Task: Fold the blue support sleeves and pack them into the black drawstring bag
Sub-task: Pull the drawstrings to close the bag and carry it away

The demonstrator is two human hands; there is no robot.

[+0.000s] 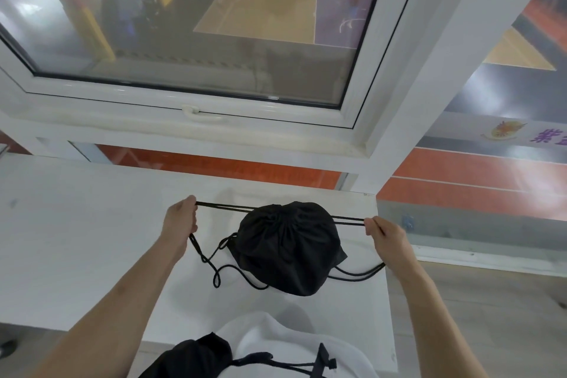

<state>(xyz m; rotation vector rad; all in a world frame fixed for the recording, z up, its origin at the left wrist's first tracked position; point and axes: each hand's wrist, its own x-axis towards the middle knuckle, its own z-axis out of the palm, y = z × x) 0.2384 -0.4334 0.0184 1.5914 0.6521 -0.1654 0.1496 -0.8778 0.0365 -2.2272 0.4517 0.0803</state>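
The left hand (181, 221) pinches the taut black drawstring cords (221, 207) left of the bulging black fabric drawstring bag (288, 248), which lies cinched near the white tabletop's (76, 239) far right corner. The right hand (385, 233) grips the cords on the bag's right side.

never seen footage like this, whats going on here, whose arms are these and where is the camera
There is no machine here. The camera is worn on a person's head and looks forward and down, so the two bare arms are that person's own. One picture only, from that head view. On the white table lies a black drawstring bag, its mouth gathered shut. The left hand and the right hand each grip the bag's black cords and hold them stretched out to either side. No blue sleeves are in sight; whether they are inside cannot be told. Beyond the table is a window over a sports court.
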